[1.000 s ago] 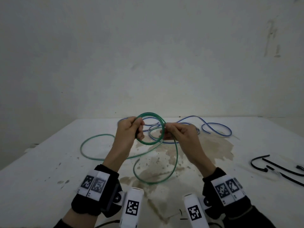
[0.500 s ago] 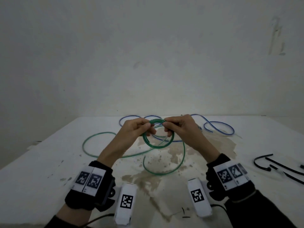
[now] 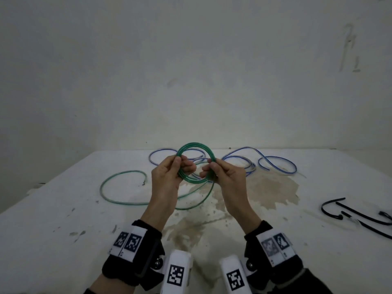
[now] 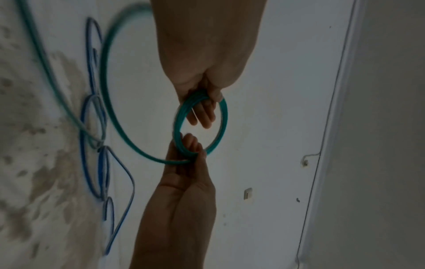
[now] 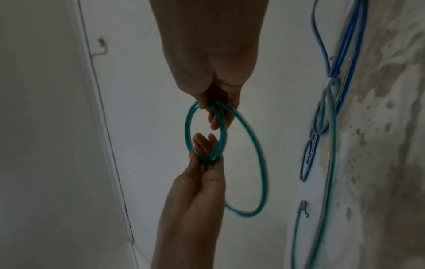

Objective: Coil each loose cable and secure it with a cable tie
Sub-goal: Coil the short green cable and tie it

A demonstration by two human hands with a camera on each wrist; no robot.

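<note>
A green cable (image 3: 196,164), partly coiled, is pinched above the surface (image 3: 63,219) by the left hand (image 3: 167,177) and right hand (image 3: 224,177); its tail is not yet wound. Farther back, a blue cable (image 3: 273,162) lies uncoiled. Black cable ties (image 3: 356,215) lie unused.

Bare hands, left hand (image 3: 167,177) and right hand (image 3: 228,177), uncovered to the wrists. Black wrist straps (image 3: 146,251) on both forearms, each with a white band (image 3: 128,242) printed with two square black-and-white coded markers. White box-shaped camera housings (image 3: 177,272) below the wrists, one coded marker apiece. Small shiny round metal fitting (image 3: 158,263) beside each housing. Dark sleeve (image 3: 314,283) on right forearm.
</note>
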